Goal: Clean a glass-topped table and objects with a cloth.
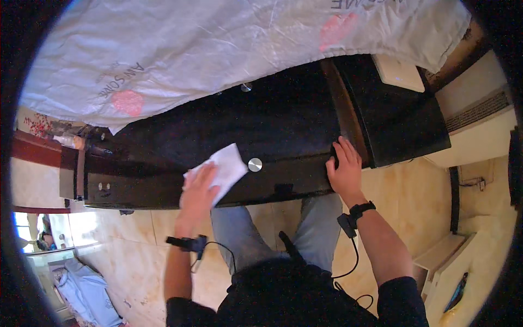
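Observation:
A glossy black cabinet top (286, 118) stretches across in front of me, with a round silver metal disc (255, 164) on its near part. My left hand (199, 190) presses a folded white cloth or paper (229, 167) onto the black surface, left of the disc. At the right, my right hand (345, 165) rests on the black surface near its edge, fingers bent, beside a brown strip. Whether anything lies under its fingers cannot be told.
A white printed fabric cover (204, 45) drapes over the far side. A white flat box-like device (398, 72) lies at the back right. Red-berried decorative sprigs (39, 124) stand at the far left. Light blue clothing (88, 292) lies at lower left. Cables hang from both wrist straps.

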`<state>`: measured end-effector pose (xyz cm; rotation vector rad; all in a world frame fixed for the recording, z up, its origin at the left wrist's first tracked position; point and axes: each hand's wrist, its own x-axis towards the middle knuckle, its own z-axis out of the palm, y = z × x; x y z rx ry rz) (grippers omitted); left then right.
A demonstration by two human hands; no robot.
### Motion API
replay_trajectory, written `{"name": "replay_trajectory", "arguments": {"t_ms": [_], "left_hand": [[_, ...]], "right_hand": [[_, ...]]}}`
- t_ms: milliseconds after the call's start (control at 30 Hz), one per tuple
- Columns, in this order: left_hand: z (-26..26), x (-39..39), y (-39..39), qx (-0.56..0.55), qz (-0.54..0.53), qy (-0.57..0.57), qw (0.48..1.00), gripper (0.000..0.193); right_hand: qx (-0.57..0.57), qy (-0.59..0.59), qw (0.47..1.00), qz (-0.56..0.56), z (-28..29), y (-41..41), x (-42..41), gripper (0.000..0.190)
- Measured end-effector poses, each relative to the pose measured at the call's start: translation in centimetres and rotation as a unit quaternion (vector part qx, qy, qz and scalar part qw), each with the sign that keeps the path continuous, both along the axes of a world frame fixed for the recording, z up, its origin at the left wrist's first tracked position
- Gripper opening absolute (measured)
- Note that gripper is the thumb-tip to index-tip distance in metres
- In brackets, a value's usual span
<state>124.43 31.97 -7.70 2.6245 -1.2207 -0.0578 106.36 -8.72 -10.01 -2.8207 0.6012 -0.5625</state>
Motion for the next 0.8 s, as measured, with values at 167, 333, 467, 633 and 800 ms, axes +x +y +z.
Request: {"name": "replay_trajectory", "arguments": {"t_ms": [167, 333, 467, 633, 800], "left_hand": [[3.6, 5.2, 5.9, 0.149, -0.003, 0.01, 0.989, 0.046], [-1.5, 3.7, 8.5, -0.093, 0.074, 0.126, 0.985, 0.035], [-1.5, -1.1, 5.9, -0.093, 0.119, 0.087, 0.985, 0.027], [-1.3, -0.8, 3.1, -0.002, 0.12, -0.029, 0.992, 0.037], [-1.8, 6.7, -0.2, 0.021, 0.084, -0.058, 0.995, 0.042]], "right_hand": [[-0.007, 0.008, 1.0, -0.007, 0.0, -0.2, 0.0, 0.05], [0.0, 0.006, 1.0, -0.007, 0.0, 0.0, 0.3, 0.049], [0.012, -0.008, 1.0, -0.001, 0.1, 0.0, 0.2, 0.048], [-0.003, 0.0, 1.0, -0.008, 0.0, 0.0, 0.4, 0.048], [0.002, -0.006, 1.0, 0.0, -0.2, 0.0, 0.4, 0.048]]}}
